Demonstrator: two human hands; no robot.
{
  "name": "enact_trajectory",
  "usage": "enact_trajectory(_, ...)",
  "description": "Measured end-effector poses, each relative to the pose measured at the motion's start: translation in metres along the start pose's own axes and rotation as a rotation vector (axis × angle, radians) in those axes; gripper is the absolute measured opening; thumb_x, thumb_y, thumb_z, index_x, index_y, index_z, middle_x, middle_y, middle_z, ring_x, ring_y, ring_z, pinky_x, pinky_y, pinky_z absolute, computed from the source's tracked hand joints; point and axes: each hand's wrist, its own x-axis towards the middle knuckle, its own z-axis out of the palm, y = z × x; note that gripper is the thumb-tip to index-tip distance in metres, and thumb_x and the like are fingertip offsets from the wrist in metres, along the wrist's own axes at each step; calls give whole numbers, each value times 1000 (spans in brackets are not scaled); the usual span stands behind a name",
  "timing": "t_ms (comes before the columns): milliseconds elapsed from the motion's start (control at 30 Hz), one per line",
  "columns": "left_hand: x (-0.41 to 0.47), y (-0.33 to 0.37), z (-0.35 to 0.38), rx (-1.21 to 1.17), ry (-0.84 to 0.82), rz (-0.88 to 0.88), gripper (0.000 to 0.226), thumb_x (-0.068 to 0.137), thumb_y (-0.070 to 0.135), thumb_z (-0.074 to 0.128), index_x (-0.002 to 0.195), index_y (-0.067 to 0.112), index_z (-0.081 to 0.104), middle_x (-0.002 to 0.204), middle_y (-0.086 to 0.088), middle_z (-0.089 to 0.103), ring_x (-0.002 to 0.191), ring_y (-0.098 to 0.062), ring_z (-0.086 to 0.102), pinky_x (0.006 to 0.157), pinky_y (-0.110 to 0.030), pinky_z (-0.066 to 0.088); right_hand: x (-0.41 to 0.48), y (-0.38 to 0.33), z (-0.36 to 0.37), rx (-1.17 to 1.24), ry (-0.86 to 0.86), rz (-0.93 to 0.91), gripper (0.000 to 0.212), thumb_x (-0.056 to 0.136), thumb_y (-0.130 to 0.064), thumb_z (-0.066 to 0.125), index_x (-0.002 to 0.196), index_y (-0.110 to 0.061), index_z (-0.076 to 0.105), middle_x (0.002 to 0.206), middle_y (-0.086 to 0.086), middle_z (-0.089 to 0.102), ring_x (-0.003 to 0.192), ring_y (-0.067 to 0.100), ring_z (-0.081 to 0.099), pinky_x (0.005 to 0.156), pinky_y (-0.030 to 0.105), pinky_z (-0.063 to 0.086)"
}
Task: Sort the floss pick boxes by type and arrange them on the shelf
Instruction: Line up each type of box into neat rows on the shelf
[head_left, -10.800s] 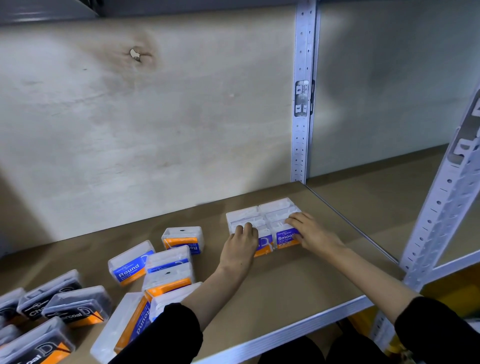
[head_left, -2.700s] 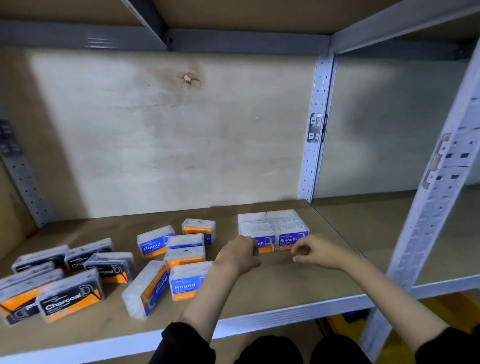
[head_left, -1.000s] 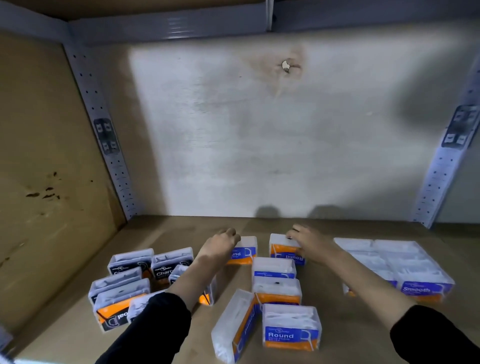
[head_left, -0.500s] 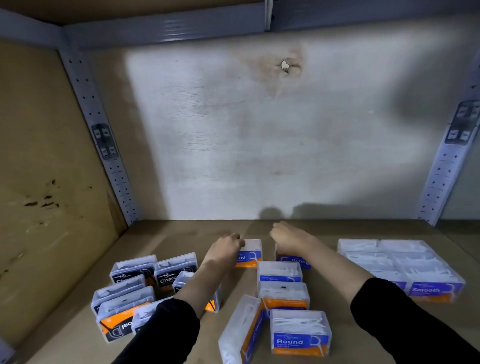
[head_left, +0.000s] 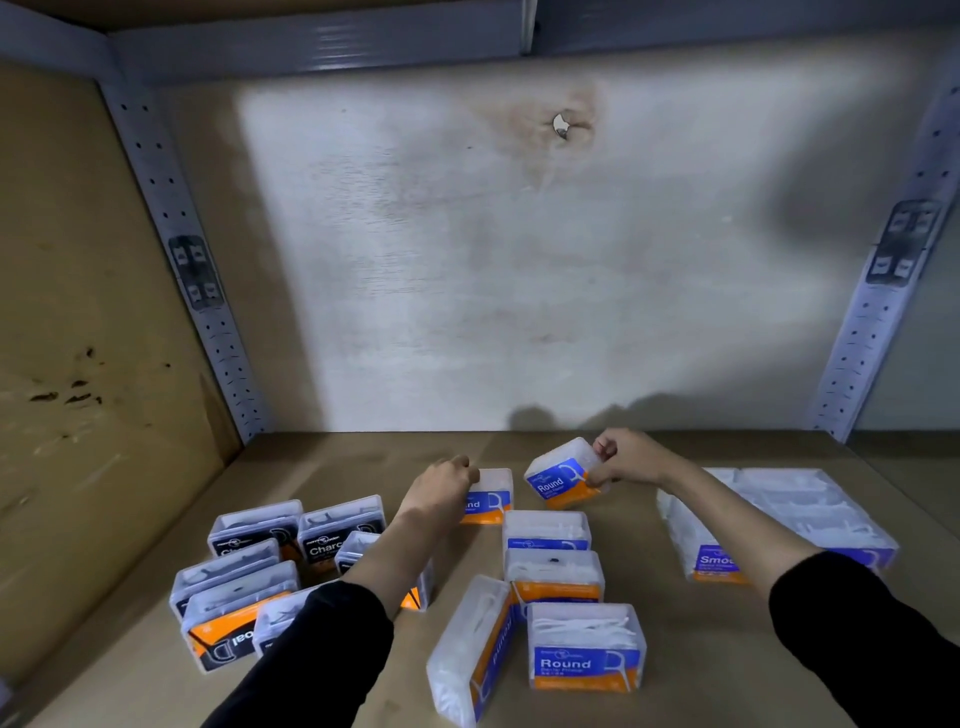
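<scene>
Sorting is partly complete: the Smooth block (head_left: 810, 525) sits squared at centre right, the right hand (head_left: 631, 460) grips a tilted Round box (head_left: 558, 480) at centre, the left hand (head_left: 441, 488) grips a flat Round box (head_left: 491, 499) beside it, and 4 loose Round boxes (head_left: 587, 647) plus the lower-left Charcoal boxes (head_left: 340, 530) lie unaligned.

brown shelf (head_left: 675, 691), scattered floss pick boxes (head_left: 587, 652)

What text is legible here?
"Round": front box
"Round": tilted box in the right hand
"nd": rear box at the left hand
"Charc", cut off: black box
"Smo", cut off: stacked block
"oal", upside down: near-left box
Smaller print everywhere: blurred, unreadable.
</scene>
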Motion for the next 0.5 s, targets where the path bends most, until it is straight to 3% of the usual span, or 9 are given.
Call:
enact_trajectory(167,0,0,0,-3,5,0,42,92,9,53,134,9,47,134,-11,48,123,-26,49,102,-31,44,-3,5,-2,-297,-73,21,30,66,-11,78,86,-10,56,90,3,57,75,12,53,59,20,40)
enact_trajectory(233,-1,0,1,2,3,1,41,92,9,53,133,8,47,134,-11,48,123,-27,49,102,-31,44,-4,8,0,-387,-111,28,37,68,-15,77,100,-7,61,101,5,59,82,13,54,70,23,45)
enact_trajectory(333,-1,0,2,11,-2,-1,40,92,8,53,132,7,47,133,-12,48,122,-27,49,101,-32,45,-6,3,-2,-332,-64,5,58,71,-22,77,121,-6,52,121,8,57,106,20,55,88,30,46)
enact_trajectory(500,0,0,2,30,-4,5,42,93,9,51,134,7,45,134,-12,47,124,-28,48,101,-33,43,-10,-17,6,-440,25,-203,47,77,-27,71,118,-10,56,117,4,56,99,12,51,79,26,42)
